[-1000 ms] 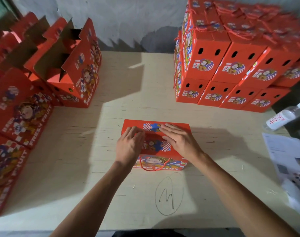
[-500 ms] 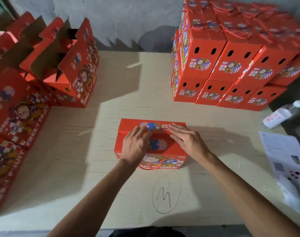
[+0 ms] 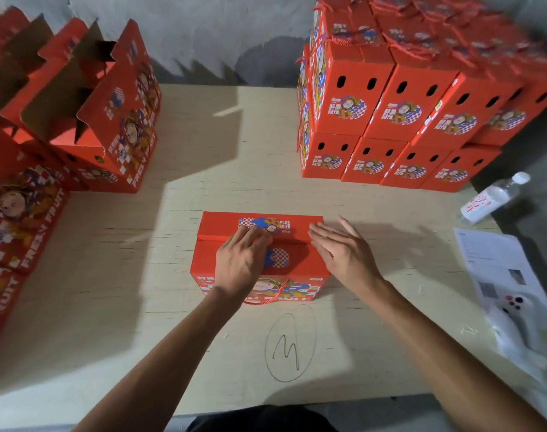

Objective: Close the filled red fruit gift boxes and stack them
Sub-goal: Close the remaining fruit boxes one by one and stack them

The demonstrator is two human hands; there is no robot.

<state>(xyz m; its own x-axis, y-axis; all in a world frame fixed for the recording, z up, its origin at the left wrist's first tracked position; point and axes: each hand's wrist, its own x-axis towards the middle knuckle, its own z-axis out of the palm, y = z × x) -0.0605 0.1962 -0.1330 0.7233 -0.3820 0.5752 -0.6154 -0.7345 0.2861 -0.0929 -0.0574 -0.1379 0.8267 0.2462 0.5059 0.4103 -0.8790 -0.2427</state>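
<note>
At the centre of the pale plywood tabletop [image 3: 178,213] lies the red printed cardboard gift box [image 3: 300,266] under work, resting flat just beyond a pencilled oval mark [image 3: 289,342]. Half a second ago both hands lay on its lid seam; the right hand [image 3: 343,254] has since lifted clear toward the box's right edge, fingers straight and spread, holding nothing. The left hand [image 3: 242,261] stays on the lid, fingertips bearing on the far flap near the printed sticker; whether they pinch the flap edge cannot be told. The flaps appear to have met, with a slight step along the seam. Judgement: closing is nearly finished and the box is probably about ready to move to the stack.

Closed red boxes with rope handles [image 3: 400,120] stand stacked in tiers at the far right. Open, unclosed red boxes [image 3: 88,120] stand at the far left. A clear plastic water bottle [image 3: 490,198], printed paper sheets [image 3: 499,263] and a white handheld device [image 3: 512,310] lie at the right edge. A grey plastered wall [image 3: 219,35] backs the table.
</note>
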